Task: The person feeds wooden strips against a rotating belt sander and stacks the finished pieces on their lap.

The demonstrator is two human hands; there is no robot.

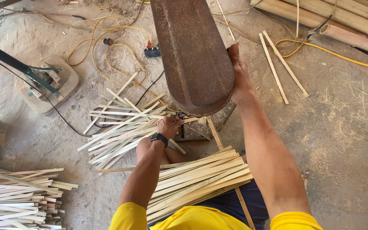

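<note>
I saw my left hand (pixel 168 126) curled around the end of a thin wooden strip (pixel 176 146) just below the rusty metal guard (pixel 192 51), the strip's long axis slanting back toward my lap. My right hand (pixel 237 72) lay flat and open against the guard's right edge, farther from the strip. A bundle of strips (pixel 201 181) rested across my thighs, nearest the left arm

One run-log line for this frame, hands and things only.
left hand: gripping strip under rusty machine cover | right hand: flat on cover's side | bamboo strips: bundle across lap | floor pile: left of machine
</note>
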